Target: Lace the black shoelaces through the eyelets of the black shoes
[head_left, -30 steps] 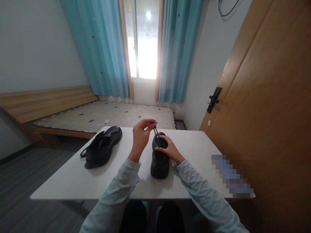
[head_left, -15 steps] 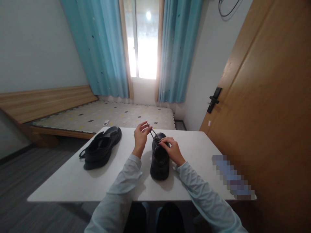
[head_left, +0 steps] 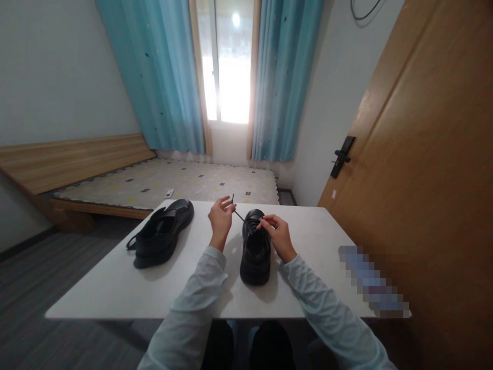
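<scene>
A black lace-up shoe stands on the white table with its heel towards me and its toe towards the window. To its left, my left hand pinches a dark shoelace, which runs taut from the shoe's eyelets; a short end sticks up above the fingers. My right hand is closed in a pinch at the right side of the lacing, with a small dark bit of lace at the fingertips. A second black shoe rests on the table's left side, a loop showing at its heel.
Beyond the table is a bed with a small white object on it. A blurred-out bluish item lies along the right table edge, near a wooden door. Blue curtains flank the window.
My left hand has shifted slightly left, and one strand of lace now runs to it instead of two. My right hand has moved a little right, drawing away from the lacing's middle.
</scene>
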A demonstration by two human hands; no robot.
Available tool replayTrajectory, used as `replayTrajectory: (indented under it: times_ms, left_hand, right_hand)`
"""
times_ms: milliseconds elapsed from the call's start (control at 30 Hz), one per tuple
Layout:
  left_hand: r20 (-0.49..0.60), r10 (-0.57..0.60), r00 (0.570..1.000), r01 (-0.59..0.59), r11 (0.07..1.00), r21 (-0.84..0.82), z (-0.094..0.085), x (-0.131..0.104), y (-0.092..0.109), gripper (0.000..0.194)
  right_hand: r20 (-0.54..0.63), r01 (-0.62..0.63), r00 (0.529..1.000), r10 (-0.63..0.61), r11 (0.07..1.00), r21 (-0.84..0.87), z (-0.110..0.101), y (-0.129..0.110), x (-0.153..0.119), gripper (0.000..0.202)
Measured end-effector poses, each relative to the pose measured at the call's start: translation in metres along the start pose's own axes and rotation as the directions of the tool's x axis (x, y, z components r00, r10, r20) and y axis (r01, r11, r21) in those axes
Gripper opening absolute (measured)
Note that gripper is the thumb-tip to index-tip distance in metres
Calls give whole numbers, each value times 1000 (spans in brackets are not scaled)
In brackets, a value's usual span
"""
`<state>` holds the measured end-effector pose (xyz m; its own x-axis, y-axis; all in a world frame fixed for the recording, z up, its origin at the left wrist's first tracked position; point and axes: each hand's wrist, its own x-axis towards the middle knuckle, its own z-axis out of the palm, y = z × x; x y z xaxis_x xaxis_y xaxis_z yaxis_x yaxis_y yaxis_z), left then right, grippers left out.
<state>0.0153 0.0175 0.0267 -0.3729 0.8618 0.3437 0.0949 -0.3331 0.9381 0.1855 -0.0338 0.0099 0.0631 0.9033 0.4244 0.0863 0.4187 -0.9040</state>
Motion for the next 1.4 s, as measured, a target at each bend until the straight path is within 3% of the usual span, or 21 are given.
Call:
replayTrajectory:
  times_ms: [167, 367, 500, 667, 767, 1000, 1067, 1167, 1267, 1400]
  left_hand:
    - [114, 133, 985, -94, 951, -295, 2, -7, 18, 40]
    - [72, 152, 986, -127, 954, -272, 2, -13, 29, 37]
    - [84, 138, 987, -101, 932, -348, 2, -14, 27, 38]
    - [174, 151, 973, -58, 891, -451, 8, -19, 26, 37]
    - [285, 182, 941, -31, 887, -461, 11, -23, 27, 41]
    - [609, 130, 782, 61, 957, -283, 14, -30, 28, 59]
    - [619, 113, 778, 47, 971, -235, 15, -30, 25, 62]
    - [568, 109, 816, -15, 986, -168, 15, -27, 20, 62]
    - [539, 74, 839, -60, 997, -44, 13, -25, 15, 47]
    - [594, 37, 804, -141, 981, 131, 8, -22, 15, 28]
  right_hand:
    - [38, 77, 997, -70, 973, -219, -2, 0, -2, 13]
    - [163, 201, 975, -152, 916, -348, -3, -7, -4, 15]
    - [186, 229, 967, -172, 907, -353, -3, -8, -5, 14]
    - [159, 209, 974, -162, 914, -349, -1, -5, -5, 14]
    - [127, 199, 978, -165, 919, -340, 0, -3, -5, 10]
    - [86, 126, 990, -111, 973, -194, -4, -3, -1, 12]
    - [90, 101, 992, -90, 987, -125, -5, -3, 1, 14]
    - [68, 64, 996, -60, 997, -46, -6, -2, 3, 15]
    - [75, 38, 996, -40, 999, 18, -6, 0, 4, 15]
    - [64, 31, 997, -33, 999, 31, -7, 2, 5, 15]
